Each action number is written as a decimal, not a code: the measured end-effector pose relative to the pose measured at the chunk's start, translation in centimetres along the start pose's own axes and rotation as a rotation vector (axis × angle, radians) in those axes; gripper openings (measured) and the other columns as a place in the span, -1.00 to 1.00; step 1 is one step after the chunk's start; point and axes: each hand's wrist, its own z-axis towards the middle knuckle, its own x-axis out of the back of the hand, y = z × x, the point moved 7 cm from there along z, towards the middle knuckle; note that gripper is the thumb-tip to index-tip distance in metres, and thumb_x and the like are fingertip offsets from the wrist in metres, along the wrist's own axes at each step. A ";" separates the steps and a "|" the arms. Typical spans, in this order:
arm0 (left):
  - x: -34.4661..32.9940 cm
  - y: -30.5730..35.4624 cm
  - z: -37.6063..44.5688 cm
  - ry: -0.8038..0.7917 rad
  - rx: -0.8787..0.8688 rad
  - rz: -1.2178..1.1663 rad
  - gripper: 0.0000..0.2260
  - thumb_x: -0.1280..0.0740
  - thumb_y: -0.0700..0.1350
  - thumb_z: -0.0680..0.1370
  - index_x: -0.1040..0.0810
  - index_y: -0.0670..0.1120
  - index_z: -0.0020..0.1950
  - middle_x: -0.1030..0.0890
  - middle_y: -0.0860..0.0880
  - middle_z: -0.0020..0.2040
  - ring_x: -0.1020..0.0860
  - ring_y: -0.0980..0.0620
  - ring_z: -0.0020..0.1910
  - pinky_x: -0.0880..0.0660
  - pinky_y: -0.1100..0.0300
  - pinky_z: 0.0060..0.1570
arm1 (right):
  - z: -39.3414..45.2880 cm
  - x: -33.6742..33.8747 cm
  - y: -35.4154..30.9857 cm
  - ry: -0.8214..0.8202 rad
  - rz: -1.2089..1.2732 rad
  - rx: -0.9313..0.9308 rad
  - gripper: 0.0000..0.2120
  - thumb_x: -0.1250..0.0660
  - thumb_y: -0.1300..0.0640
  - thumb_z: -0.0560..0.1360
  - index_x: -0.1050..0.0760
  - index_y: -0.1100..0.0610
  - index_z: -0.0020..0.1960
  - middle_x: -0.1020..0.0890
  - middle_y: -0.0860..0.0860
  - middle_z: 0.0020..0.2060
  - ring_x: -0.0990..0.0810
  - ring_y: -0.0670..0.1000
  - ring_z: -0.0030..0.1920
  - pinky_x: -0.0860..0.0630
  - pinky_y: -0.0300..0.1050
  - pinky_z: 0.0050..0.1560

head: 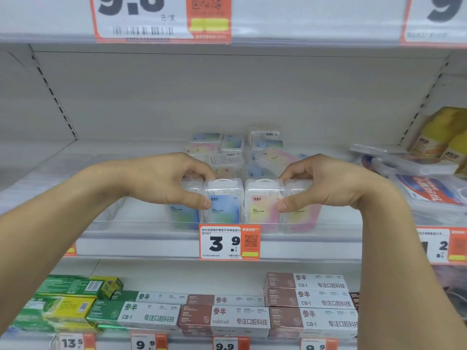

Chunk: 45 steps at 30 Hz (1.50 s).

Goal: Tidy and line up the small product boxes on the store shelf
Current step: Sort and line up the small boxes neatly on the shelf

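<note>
Boxes sit on the middle shelf, a white store shelf with a clear plastic lip along its front edge. Below it, a lower shelf carries long toothpaste cartons in green, brown and white, lying flat in stacked rows. To the right on the middle shelf lie flat clear packs and yellow packages, a little blurred.

At the front of the middle shelf, just behind the lip, four small clear boxes stand upright side by side in a row. From left to right: a blue-green box, a blue box, a pink-yellow box and another pink box. The two middle ones are touching or nearly so. Behind this row, a loose pile of the same kind of boxes lies tumbled, some tilted, some flat with their label side up.

The left hand grips the left end of the row, fingers curled over the top of the blue-green box and thumb pressing low on the front, near the blue box. The right hand mirrors it, fingers curled over the top of the far pink box and thumb at the front, by the pink-yellow box.

A price tag reading 3.9 hangs on the shelf edge directly under the row.
</note>
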 end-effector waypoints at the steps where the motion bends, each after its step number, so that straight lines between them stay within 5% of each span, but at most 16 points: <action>1: 0.0 0.1 0.0 -0.005 -0.002 0.003 -0.82 -0.46 0.06 0.47 -0.61 0.13 0.05 -0.64 0.24 0.06 -0.57 0.23 0.12 -0.42 0.08 0.29 | 0.0 0.1 0.0 0.001 -0.004 0.000 -0.68 -0.65 -0.01 0.22 -0.66 -0.02 -0.09 -0.66 -0.23 -0.11 -0.56 -0.27 0.06 -0.41 -0.33 0.02; 6: 0.1 0.2 -0.1 -0.022 0.008 0.024 -0.78 -0.46 0.07 0.46 -0.61 0.13 0.09 -0.63 0.26 0.08 -0.55 0.26 0.14 -0.41 0.12 0.30 | 0.1 0.0 0.1 -0.012 0.010 0.004 -0.65 -0.65 -0.04 0.19 -0.67 -0.03 -0.07 -0.65 -0.25 -0.05 -0.51 -0.35 0.11 -0.38 -0.33 0.08; 9: 0.1 0.1 -0.4 -0.021 0.060 0.050 -0.61 -0.44 0.24 0.40 -0.57 0.14 0.17 -0.60 0.28 0.15 -0.52 0.31 0.19 -0.39 0.18 0.33 | -0.6 0.3 0.1 -0.022 0.074 0.037 -0.50 -0.63 -0.22 0.13 -0.67 -0.06 0.01 -0.68 -0.21 0.00 -0.56 -0.29 0.14 -0.39 -0.27 0.19; 11: 0.8 0.1 -0.7 0.024 0.097 -0.007 -0.44 -0.36 0.39 0.31 -0.55 0.16 0.22 -0.61 0.27 0.15 -0.53 0.32 0.18 -0.43 0.19 0.30 | -1.2 1.9 0.2 0.077 0.181 0.107 -0.43 -0.59 -0.30 0.15 -0.66 -0.05 0.06 -0.72 -0.13 -0.01 -0.65 -0.14 0.11 -0.47 -0.14 0.19; 14: 3.4 0.1 -0.8 0.199 0.121 -0.135 -0.50 -0.27 0.38 0.35 -0.61 0.09 0.11 -0.70 0.15 -0.02 -0.64 0.20 0.00 -0.53 0.11 0.12 | -0.6 6.0 0.6 0.428 0.431 0.135 -0.73 -0.52 -0.08 0.39 -0.65 0.06 -0.01 -0.74 -0.02 -0.12 -0.71 0.02 0.01 -0.60 -0.02 0.06; 16: 5.7 -0.4 0.1 0.345 0.163 -0.178 -0.64 -0.26 0.25 0.50 -0.64 0.02 0.03 -0.71 0.08 -0.09 -0.67 0.09 -0.07 -0.57 0.00 0.09 | 1.8 7.8 0.5 0.571 0.269 0.072 -0.79 -0.46 -0.06 0.46 -0.64 0.05 -0.01 -0.72 -0.02 -0.07 -0.69 0.02 -0.03 -0.59 -0.04 0.02; 18: 6.8 -0.9 2.1 0.388 0.220 -0.145 -0.72 -0.25 0.11 0.58 -0.64 -0.04 0.01 -0.71 0.04 -0.10 -0.67 0.02 -0.08 -0.59 0.01 0.06 | 5.7 7.1 0.0 0.425 -0.040 -0.011 -0.69 -0.45 -0.14 0.44 -0.60 -0.01 0.11 -0.66 -0.06 0.06 -0.66 0.01 -0.01 -0.56 -0.11 -0.02; 22: 5.0 -2.1 7.2 0.067 0.356 0.052 -0.74 -0.35 0.12 0.52 -0.63 -0.05 0.03 -0.67 0.01 -0.04 -0.67 0.02 -0.09 -0.62 0.10 -0.05 | 10.2 4.1 1.2 0.031 -0.364 -0.222 -0.29 -0.48 -0.26 0.35 -0.39 -0.04 0.40 -0.57 -0.04 0.19 -0.64 0.05 0.03 -0.55 -0.10 0.09; 25: 3.5 -3.2 9.0 -0.110 0.404 0.190 -0.59 -0.47 0.21 0.40 -0.60 0.01 0.13 -0.62 0.02 0.06 -0.63 0.01 -0.02 -0.62 0.13 -0.03 | 11.0 4.3 0.7 0.040 -0.414 -0.183 -0.37 -0.48 -0.21 0.38 -0.55 0.23 0.24 -0.71 0.10 -0.02 -0.66 0.13 0.04 -0.55 -0.04 0.17; 27: 2.2 -4.1 9.6 -0.205 0.441 0.286 -0.41 -0.54 0.18 0.33 -0.47 0.06 0.30 -0.52 0.02 0.17 -0.63 -0.07 0.02 -0.64 0.07 -0.02 | 11.1 3.9 -0.2 0.037 -0.462 -0.114 -0.51 -0.49 -0.16 0.39 -0.63 0.25 0.07 -0.68 0.08 -0.14 -0.65 0.15 -0.05 -0.58 -0.07 0.01; 30: 1.3 -4.7 10.2 -0.228 0.432 0.333 -0.29 -0.58 0.01 0.33 -0.33 0.08 0.41 -0.44 -0.02 0.22 -0.63 -0.15 0.01 -0.65 0.02 -0.05 | 11.2 3.1 -2.1 0.081 -0.561 -0.025 -0.55 -0.54 -0.01 0.37 -0.54 0.15 0.17 -0.56 0.01 0.01 -0.57 0.08 0.02 -0.52 -0.09 -0.02; 35: 2.6 -4.5 9.0 -0.133 0.365 0.227 -0.33 -0.58 0.05 0.30 -0.42 0.07 0.35 -0.53 0.03 0.07 -0.60 0.06 -0.18 -0.62 0.12 -0.08 | 10.3 4.5 -4.6 0.297 -0.337 0.070 -0.46 -0.57 0.11 0.27 -0.44 0.08 0.18 -0.52 0.00 0.07 -0.51 0.02 -0.05 -0.45 -0.12 -0.17; 39: 5.7 -4.9 6.7 0.066 0.297 0.118 -0.75 -0.54 -0.01 0.30 -0.47 0.01 -0.26 -0.46 0.09 -0.38 -0.48 0.08 -0.42 -0.45 0.19 -0.33 | 9.2 5.0 -6.0 0.267 0.029 0.117 -0.47 -0.58 0.07 0.29 -0.47 -0.03 0.20 -0.58 -0.04 0.06 -0.60 -0.01 0.01 -0.54 -0.15 -0.11; 45: 9.0 -4.4 3.4 0.474 0.212 -0.376 -0.52 -0.61 0.06 0.25 -0.51 -0.06 0.04 -0.62 -0.01 0.01 -0.64 0.02 -0.04 -0.65 0.08 -0.08 | 7.9 4.6 -7.5 0.275 0.006 0.156 -0.55 -0.59 0.15 0.29 -0.54 0.01 0.13 -0.61 -0.02 0.04 -0.64 0.00 -0.10 -0.60 -0.14 -0.22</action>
